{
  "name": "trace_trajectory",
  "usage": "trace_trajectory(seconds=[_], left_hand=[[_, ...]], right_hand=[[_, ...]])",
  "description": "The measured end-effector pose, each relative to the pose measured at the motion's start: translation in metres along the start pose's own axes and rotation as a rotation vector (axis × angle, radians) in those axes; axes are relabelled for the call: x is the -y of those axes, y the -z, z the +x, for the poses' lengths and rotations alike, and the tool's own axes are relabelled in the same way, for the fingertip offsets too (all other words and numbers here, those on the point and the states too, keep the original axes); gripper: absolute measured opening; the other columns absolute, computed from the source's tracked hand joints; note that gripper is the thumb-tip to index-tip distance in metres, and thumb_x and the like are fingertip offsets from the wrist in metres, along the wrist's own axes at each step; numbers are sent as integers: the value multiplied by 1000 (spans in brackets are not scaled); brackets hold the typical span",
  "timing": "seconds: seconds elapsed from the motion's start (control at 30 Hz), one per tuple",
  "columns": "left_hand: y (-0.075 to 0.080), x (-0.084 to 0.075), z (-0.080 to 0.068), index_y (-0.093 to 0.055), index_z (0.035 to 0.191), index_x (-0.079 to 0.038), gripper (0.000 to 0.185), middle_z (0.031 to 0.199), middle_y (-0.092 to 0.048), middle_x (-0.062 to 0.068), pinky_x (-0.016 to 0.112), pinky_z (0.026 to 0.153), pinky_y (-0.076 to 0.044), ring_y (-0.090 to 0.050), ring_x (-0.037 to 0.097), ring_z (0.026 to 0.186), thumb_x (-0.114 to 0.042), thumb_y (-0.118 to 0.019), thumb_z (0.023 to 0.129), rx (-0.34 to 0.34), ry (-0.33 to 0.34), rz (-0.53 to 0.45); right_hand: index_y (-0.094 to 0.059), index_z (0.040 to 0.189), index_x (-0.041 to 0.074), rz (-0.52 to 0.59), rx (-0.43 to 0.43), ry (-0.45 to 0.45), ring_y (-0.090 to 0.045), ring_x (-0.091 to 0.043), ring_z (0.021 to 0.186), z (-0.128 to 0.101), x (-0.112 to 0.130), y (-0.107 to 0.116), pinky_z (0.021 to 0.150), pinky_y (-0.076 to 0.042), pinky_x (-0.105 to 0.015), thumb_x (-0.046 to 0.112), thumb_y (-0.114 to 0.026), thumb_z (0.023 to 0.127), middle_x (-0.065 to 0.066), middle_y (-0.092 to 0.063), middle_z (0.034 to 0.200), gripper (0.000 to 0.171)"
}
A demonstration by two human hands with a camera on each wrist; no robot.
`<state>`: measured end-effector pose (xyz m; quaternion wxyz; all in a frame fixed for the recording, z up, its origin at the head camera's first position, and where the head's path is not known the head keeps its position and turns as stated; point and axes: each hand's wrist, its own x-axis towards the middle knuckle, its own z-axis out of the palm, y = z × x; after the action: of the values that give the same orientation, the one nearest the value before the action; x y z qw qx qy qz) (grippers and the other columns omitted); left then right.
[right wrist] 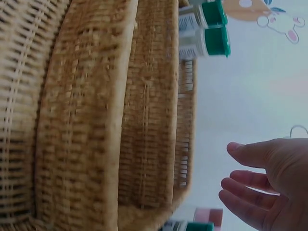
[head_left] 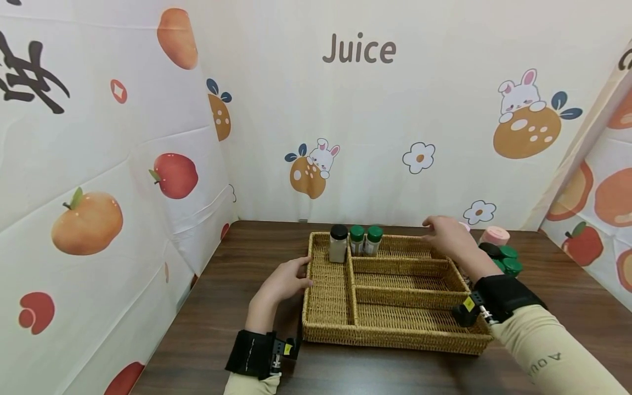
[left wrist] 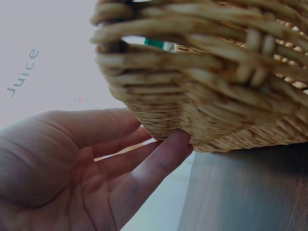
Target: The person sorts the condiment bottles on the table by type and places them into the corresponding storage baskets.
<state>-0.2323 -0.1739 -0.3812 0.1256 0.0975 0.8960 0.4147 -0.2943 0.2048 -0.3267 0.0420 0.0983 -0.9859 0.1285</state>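
A dark brown wooden counter [head_left: 237, 263] carries a large rectangular woven wicker basket [head_left: 395, 334] with inner dividers, which sits at its middle, straight in front of the person. In the far left corner of the long left compartment stands a clear jar with a black lid [head_left: 338, 243], and just right of it, in the farthest compartment, two small jars with green lids [head_left: 365, 240] stand side by side, touching or nearly so. Outside the basket, past its far right corner, a group of loose jars [head_left: 501, 257] sits on the counter (green lids, a black one and a pink one show). The left hand [head_left: 286, 281] rests against the basket's left wall, its fingers [left wrist: 159, 161] straight and slightly apart, their tips touching the weave low down. The right hand [head_left: 446, 233] hovers over the far right corner of the basket, fingers [right wrist: 243, 192] relaxed and spread, holding nothing.
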Motion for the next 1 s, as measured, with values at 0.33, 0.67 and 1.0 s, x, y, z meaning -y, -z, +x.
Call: trace_trajectory(seconds=[0.33, 0.67, 1.0], left_hand=[[0, 1, 0, -39, 154, -7, 63, 144, -54, 22, 37, 80, -56, -68, 27, 109, -7, -64, 96, 5, 1, -19], [0, -1, 0, -40, 153, -8, 62, 146, -54, 20, 40, 87, -55, -63, 31, 120, -8, -65, 96, -9, -6, 3], [0, -1, -1, -41, 153, -10, 61, 146, -53, 20, 40, 84, -55, -63, 31, 121, -8, -65, 96, -8, 0, -2]], right_hand=[[-59, 127, -10, -32, 25, -44, -62, -42, 97, -14, -32, 14, 71, -48, -46, 14, -57, 99, -31, -63, 115, 37], [-69, 86, -2, -145, -54, -49, -61, -30, 72, -24, -48, 15, 63, -45, -40, 22, -63, 96, -21, -65, 85, 27], [-72, 85, -3, -305, 16, -61, -56, -38, 82, -30, -57, 12, 73, -48, -50, 25, -74, 89, -22, -59, 85, 28]])
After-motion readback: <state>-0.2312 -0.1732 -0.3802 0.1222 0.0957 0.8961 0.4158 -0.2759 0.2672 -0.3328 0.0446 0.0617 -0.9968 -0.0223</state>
